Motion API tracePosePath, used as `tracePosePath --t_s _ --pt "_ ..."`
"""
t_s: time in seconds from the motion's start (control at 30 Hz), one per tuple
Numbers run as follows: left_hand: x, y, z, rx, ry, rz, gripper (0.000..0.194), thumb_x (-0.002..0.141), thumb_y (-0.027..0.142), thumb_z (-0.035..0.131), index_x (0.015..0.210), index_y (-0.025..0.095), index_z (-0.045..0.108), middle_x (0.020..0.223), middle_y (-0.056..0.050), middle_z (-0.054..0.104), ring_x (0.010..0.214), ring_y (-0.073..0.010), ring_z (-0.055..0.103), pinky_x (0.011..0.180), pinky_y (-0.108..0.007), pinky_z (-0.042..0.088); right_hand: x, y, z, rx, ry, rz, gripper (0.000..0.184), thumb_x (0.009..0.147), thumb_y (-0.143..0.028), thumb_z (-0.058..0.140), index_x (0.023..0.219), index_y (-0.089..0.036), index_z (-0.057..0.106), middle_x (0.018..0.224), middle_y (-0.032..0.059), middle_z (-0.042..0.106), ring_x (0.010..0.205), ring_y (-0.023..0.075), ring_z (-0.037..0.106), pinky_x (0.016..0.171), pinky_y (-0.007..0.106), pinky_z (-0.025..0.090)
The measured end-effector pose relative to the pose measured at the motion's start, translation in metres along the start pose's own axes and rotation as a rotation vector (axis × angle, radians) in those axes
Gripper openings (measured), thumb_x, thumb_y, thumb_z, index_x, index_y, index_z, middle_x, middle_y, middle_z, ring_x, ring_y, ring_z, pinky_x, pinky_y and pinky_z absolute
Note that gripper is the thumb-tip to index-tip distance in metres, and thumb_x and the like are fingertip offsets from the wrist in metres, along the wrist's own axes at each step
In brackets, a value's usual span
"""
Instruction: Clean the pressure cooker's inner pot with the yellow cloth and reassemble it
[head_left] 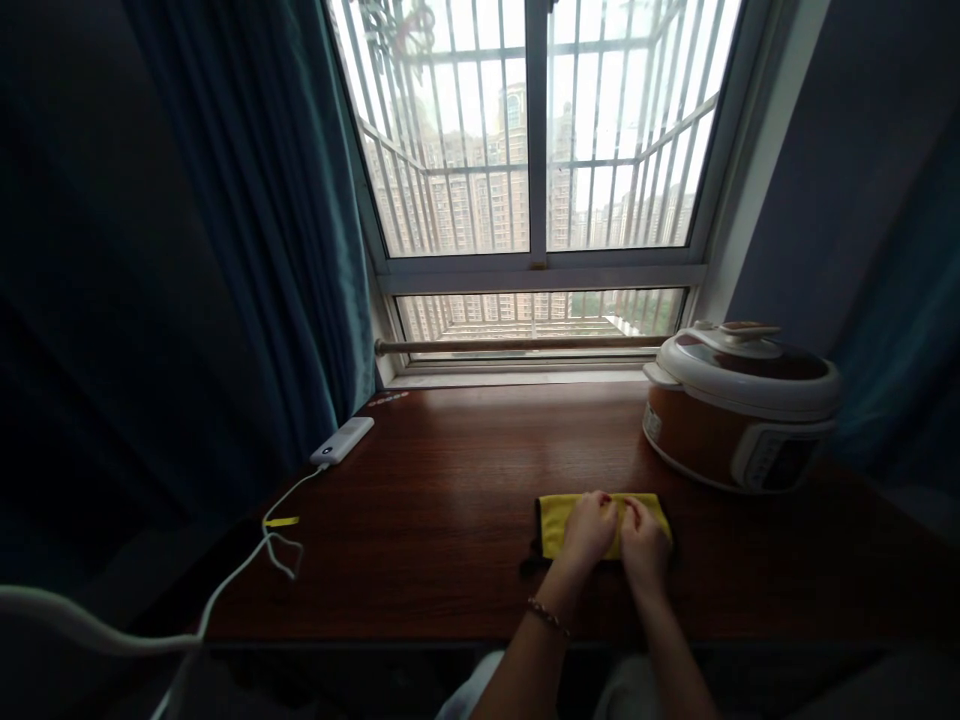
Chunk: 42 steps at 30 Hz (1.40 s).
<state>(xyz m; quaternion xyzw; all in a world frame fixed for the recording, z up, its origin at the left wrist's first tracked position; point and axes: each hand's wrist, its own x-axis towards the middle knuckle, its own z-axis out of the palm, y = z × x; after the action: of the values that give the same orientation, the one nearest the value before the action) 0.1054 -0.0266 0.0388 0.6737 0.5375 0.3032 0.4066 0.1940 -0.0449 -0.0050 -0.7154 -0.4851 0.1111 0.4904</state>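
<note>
A yellow cloth [556, 520] with a dark edging lies folded into a flat rectangle on the brown wooden table [435, 530], right of the middle. My left hand [591, 525], with a beaded bracelet at the wrist, rests on the middle of the cloth with its fingers curled into it. Close beside it, my right hand [643, 540] is closed on the cloth's right half. The two hands nearly meet at the thumbs, and the fingertips are partly hidden beneath them.
A white and brown electric cooker [697, 430] stands right of the cloth. On the left lies a white power strip [343, 440] with a white cable [232, 580] and a yellow tag [283, 521]. A blue curtain [300, 250] hangs beside the barred window [536, 180] behind the table.
</note>
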Motion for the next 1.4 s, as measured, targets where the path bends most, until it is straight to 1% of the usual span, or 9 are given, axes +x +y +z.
tracePosePath --t_s 0.13,0.23,0.37,0.5,0.63,0.9,1.0,1.2,1.4 --pt "-0.005 -0.007 0.005 0.307 0.008 0.023 0.04 0.081 0.03 0.042 0.111 0.007 0.056 0.124 -0.021 0.048 0.12 -0.0292 0.037 0.102 -0.041 0.025 -0.004 0.013 0.006 -0.034 0.004 -0.018 0.044 0.078 -0.028 0.03 0.096 -0.006 0.064 0.099 0.0179 0.065 0.091 0.027 0.06 0.083 0.037 0.044" --pt "-0.007 -0.014 0.013 0.45 -0.008 0.018 0.048 0.084 0.029 0.036 0.125 0.006 0.046 0.138 -0.021 0.035 0.13 -0.0311 0.024 0.106 -0.046 0.018 -0.006 0.017 0.008 -0.045 0.029 -0.057 0.041 0.078 -0.026 0.032 0.095 -0.007 0.064 0.099 0.0176 0.065 0.091 0.0265 0.06 0.084 0.037 0.044" --pt "-0.009 -0.028 0.019 0.69 -0.009 -0.01 0.055 0.088 0.036 0.026 0.14 0.018 0.026 0.147 -0.012 0.022 0.135 -0.0341 0.009 0.105 -0.057 0.008 -0.011 0.006 0.012 0.008 0.107 -0.206 0.035 0.078 -0.021 0.034 0.092 -0.009 0.063 0.098 0.0162 0.064 0.094 0.0239 0.059 0.088 0.037 0.043" --pt "-0.014 -0.044 0.009 0.856 -0.021 0.021 0.057 0.087 0.046 0.023 0.141 0.028 0.021 0.15 -0.003 0.015 0.135 -0.0363 0.004 0.102 -0.063 0.004 -0.018 -0.004 0.017 0.066 0.075 -0.307 0.032 0.079 -0.02 0.035 0.089 -0.009 0.063 0.097 0.0157 0.064 0.093 0.0223 0.058 0.089 0.037 0.043" --pt "-0.026 -0.063 -0.024 0.841 0.01 0.02 0.064 0.084 0.058 0.022 0.141 0.029 0.02 0.15 -0.003 0.014 0.135 -0.0357 0.005 0.103 -0.061 0.003 -0.024 -0.007 0.016 0.079 0.016 -0.334 0.031 0.079 -0.019 0.035 0.088 -0.01 0.063 0.094 0.0151 0.065 0.091 0.0222 0.058 0.087 0.038 0.045" --pt "-0.074 -0.117 -0.139 0.951 0.056 -0.052 0.063 0.084 0.06 0.029 0.139 0.032 0.025 0.149 -0.002 0.02 0.136 -0.0296 0.011 0.106 -0.052 0.008 -0.027 -0.013 0.006 0.103 -0.088 -0.251 0.03 0.078 -0.021 0.037 0.086 -0.012 0.064 0.09 0.0123 0.066 0.087 0.0219 0.06 0.084 0.036 0.045" --pt "-0.091 -0.135 -0.172 1.0 0.077 -0.069 0.06 0.085 0.058 0.028 0.139 0.032 0.024 0.148 -0.001 0.022 0.136 -0.028 0.013 0.106 -0.05 0.011 -0.027 -0.012 0.006 0.114 -0.116 -0.25 0.029 0.078 -0.021 0.037 0.085 -0.014 0.064 0.089 0.011 0.066 0.086 0.0215 0.06 0.084 0.035 0.045" --pt "-0.115 -0.161 -0.213 1.061 0.119 -0.114 0.059 0.086 0.056 0.028 0.139 0.032 0.025 0.147 -0.001 0.023 0.135 -0.0263 0.017 0.106 -0.048 0.013 -0.026 -0.009 0.007 0.096 -0.132 -0.245 0.029 0.078 -0.021 0.036 0.084 -0.013 0.064 0.091 0.0113 0.066 0.087 0.0212 0.06 0.083 0.035 0.045" --pt "-0.133 -0.175 -0.233 1.078 0.166 -0.12 0.057 0.085 0.055 0.031 0.137 0.033 0.028 0.146 0.0 0.027 0.135 -0.0248 0.02 0.106 -0.047 0.016 -0.028 -0.008 0.008 0.109 -0.136 -0.237 0.029 0.078 -0.02 0.037 0.084 -0.014 0.064 0.089 0.0105 0.066 0.086 0.0213 0.061 0.083 0.035 0.046"
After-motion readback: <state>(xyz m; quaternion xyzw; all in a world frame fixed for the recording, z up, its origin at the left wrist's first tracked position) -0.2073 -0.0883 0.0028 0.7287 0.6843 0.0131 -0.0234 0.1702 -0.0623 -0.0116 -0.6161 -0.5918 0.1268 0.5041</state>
